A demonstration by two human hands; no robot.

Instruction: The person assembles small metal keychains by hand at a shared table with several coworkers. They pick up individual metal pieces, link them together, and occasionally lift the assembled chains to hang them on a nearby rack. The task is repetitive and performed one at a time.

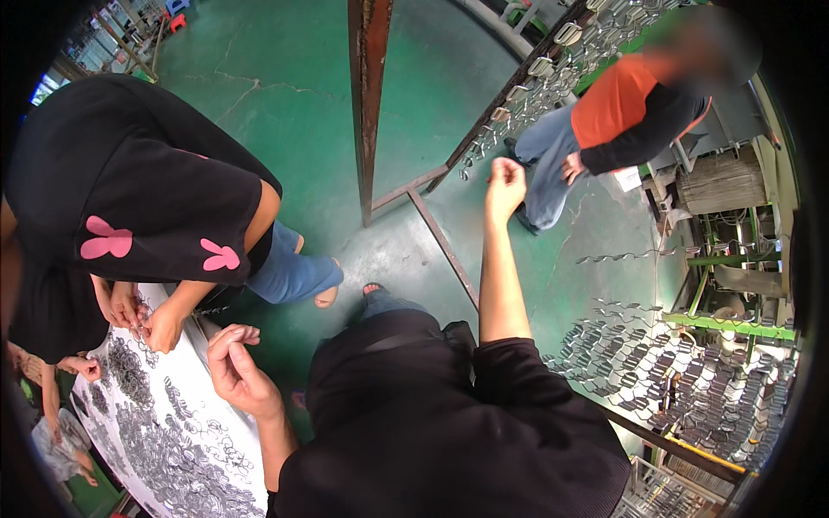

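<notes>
My left hand [244, 377] is raised over the right edge of a white-topped table [200, 367], its fingers curled in toward the thumb. Whatever those fingers hold, if anything, is too small to make out. On the table lie loose heaps of small dark metal wire pieces [186, 457]. My right hand [504, 194] is stretched out ahead with fingers bent and pressed together; I cannot make out anything in them. It is nearest to the lower end of the linked metal pieces [496, 125] hanging from a slanted rail.
A rusty upright post [367, 112] joins a floor-level metal bar [440, 246] ahead. Dense rows of hanging metal links [665, 371] fill the right. A co-worker in black [129, 173] works at the table; another in orange and black [609, 104] stands beyond the rail.
</notes>
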